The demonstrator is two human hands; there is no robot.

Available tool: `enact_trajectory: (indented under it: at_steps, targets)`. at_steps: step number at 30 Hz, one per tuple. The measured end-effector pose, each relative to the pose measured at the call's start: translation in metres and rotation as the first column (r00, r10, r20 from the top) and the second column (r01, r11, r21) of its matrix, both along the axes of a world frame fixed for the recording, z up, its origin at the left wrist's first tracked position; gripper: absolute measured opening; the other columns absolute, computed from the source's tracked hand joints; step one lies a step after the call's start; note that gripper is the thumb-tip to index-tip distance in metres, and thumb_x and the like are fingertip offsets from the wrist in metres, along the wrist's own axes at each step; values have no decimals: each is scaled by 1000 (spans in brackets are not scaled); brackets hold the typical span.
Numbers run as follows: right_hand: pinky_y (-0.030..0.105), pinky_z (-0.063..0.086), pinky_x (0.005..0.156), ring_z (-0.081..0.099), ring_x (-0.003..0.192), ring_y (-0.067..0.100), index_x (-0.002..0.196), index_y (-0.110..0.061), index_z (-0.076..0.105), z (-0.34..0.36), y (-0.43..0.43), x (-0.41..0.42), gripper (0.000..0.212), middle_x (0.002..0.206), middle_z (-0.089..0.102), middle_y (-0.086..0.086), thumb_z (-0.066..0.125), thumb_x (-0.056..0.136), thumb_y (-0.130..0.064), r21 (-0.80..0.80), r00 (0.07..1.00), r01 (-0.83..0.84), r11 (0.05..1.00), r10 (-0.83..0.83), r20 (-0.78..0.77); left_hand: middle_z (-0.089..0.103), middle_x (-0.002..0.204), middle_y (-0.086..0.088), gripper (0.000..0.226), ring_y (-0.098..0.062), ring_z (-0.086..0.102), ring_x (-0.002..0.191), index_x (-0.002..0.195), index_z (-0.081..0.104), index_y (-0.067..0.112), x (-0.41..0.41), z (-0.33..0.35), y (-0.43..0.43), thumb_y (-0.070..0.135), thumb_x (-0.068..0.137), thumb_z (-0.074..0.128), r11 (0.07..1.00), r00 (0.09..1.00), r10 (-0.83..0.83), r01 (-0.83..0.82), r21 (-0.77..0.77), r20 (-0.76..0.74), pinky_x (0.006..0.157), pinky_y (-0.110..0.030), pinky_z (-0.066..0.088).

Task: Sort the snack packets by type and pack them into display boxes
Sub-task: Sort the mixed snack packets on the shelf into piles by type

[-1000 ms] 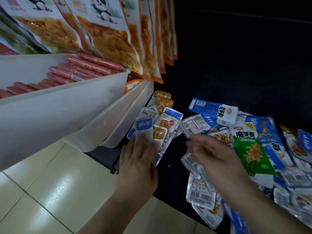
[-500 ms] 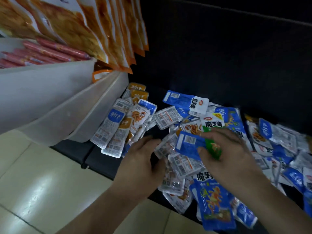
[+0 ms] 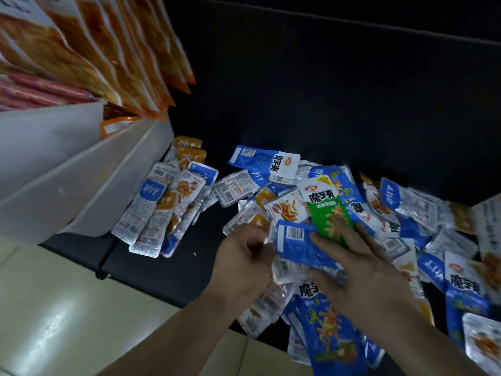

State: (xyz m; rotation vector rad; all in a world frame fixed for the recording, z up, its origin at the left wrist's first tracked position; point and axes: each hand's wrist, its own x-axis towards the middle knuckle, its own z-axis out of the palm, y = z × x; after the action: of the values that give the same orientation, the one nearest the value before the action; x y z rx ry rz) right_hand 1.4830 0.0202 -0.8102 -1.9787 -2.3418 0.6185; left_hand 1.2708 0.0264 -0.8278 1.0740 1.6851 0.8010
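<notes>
**Right hand** (image 3: 363, 270): fingers straight and spread, pressing flat on a blue packet (image 3: 295, 240) lying barcode side up, with the fingertips reaching onto a green packet (image 3: 325, 213). Nothing is clamped.

**Left hand** (image 3: 244, 259): fingers curled at the near-left edge of the pile (image 3: 414, 210), just beside the blue packet. It is blurred, so I cannot tell whether it pinches a packet.

**Pile**: mixed blue, green, orange-labelled and clear packets, overlapping on the dark shelf (image 3: 168, 270). It is not yet sorted.

**Stack** (image 3: 151, 213): a small group of like packets lying against the white box (image 3: 81, 191), apart from the pile.

**Long packet** (image 3: 330, 335): blue, at the near edge, and it appears to overhang the shelf front above the floor (image 3: 67, 308).

**Hazards, as judged**
- The right hand covers two types. Drawing both together would probably mix blue with green.
- The film looks slick and the packets overlap. Pulling one is likely to drag its neighbours along or fan them out.
- Any sweep toward the body may push the overhanging packets off onto the floor.
- The stack lies loose, and a brush of the left forearm could scatter it back toward the pile.
</notes>
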Motion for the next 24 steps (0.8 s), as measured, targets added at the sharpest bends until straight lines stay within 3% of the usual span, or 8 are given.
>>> enact_trajectory:
  at_steps: [5,11,15,17,19,20,23,24]
  targets:
    - [48,38,119,6,160,24,148,-54,41,-4,6,0,83,169,10,-21,16,76,-84,-52,999,5,999,-3,45,75,76,3,14,-10,70,67,96,62,5,-19,15,-6,13,95,74,971,948,234,-218,-95,216,57,-22,57]
    - [61,52,102,38,148,41,135,-39,60,-13,10,0,59,156,45,-2,49,86,-70,8,999,-9,1000,8,52,79,109,-8,28,-29,77,99,120,64,11,-43,30,-11,-4,97,64,926,820,373,-360,-115,434,80,-51,62]
    - [60,59,88,46,142,40,127,-39,66,-11,13,-3,61,151,49,-3,46,83,-75,31,996,-25,999,22,82,78,114,0,41,-23,77,102,130,63,21,-58,39,-16,-5,98,62,909,825,388,-416,-23,410,81,-49,63]
    - [60,54,98,38,148,31,128,-45,65,3,15,-10,71,157,42,-9,34,78,-84,-23,993,13,1000,-10,121,78,114,2,40,-22,76,103,130,62,23,-65,41,-19,-2,99,63,887,814,426,-462,-5,394,85,-51,61]
    - [65,33,115,26,153,26,133,-47,59,24,16,-25,77,162,33,-10,24,79,-89,-60,964,14,998,2,266,79,112,2,34,-23,76,102,125,64,23,-70,43,-22,1,99,63,861,787,470,-509,-12,399,87,-54,61]
    - [68,30,115,32,150,27,130,-44,63,30,17,-34,74,158,41,-6,24,83,-86,-19,952,-11,1000,16,304,79,111,1,30,-25,77,102,123,65,21,-70,44,-23,2,99,64,849,770,490,-528,-24,409,87,-55,61]
    - [49,56,91,64,115,23,128,-33,69,48,13,-65,59,123,65,-7,37,96,-72,223,998,37,974,-24,-61,78,113,-5,26,-30,77,101,121,66,14,-59,49,-27,1,99,62,861,716,475,-499,-101,512,80,-52,64]
    - [41,58,85,64,109,11,137,-39,62,53,13,-74,56,118,64,-16,41,95,-71,119,961,110,987,-75,-267,79,112,-5,26,-29,77,99,121,67,15,-54,52,-29,1,100,61,876,715,455,-466,-123,531,77,-50,64]
